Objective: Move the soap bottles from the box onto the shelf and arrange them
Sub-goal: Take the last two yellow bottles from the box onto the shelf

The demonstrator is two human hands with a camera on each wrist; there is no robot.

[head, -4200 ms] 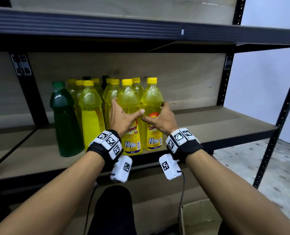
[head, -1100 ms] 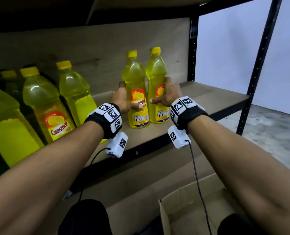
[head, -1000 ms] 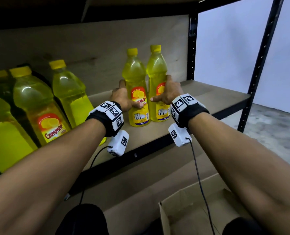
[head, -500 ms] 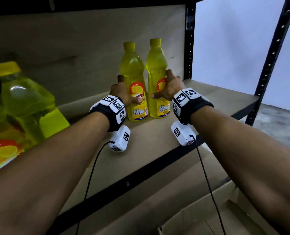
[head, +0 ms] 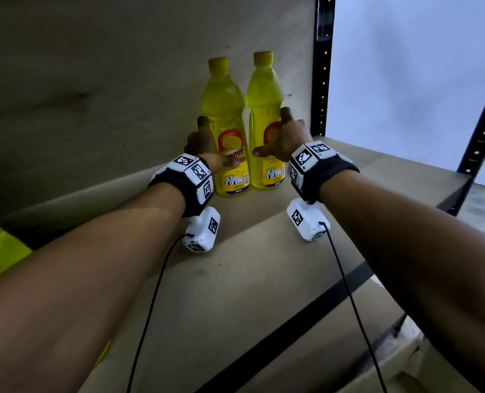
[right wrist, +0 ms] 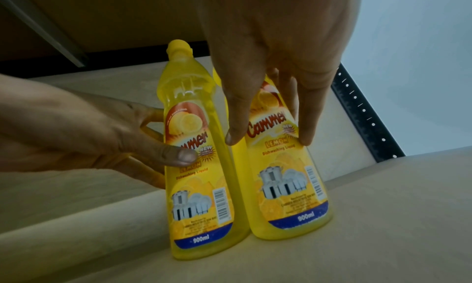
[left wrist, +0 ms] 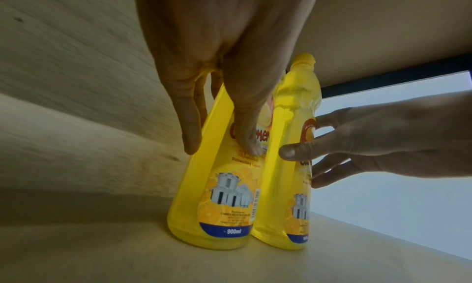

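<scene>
I find two yellow dishwashing-liquid bottles upright and touching at the back right corner of the shelf [head: 264,265]: my left hand [head: 204,150] is curled round the left bottle [head: 230,131], thumb across its label, and my right hand [head: 285,139] likewise round the right bottle [head: 264,120]. Each bottle lies straight ahead of its own hand, long axis vertical. I judge only release remains, drawing straight back toward me.
</scene>
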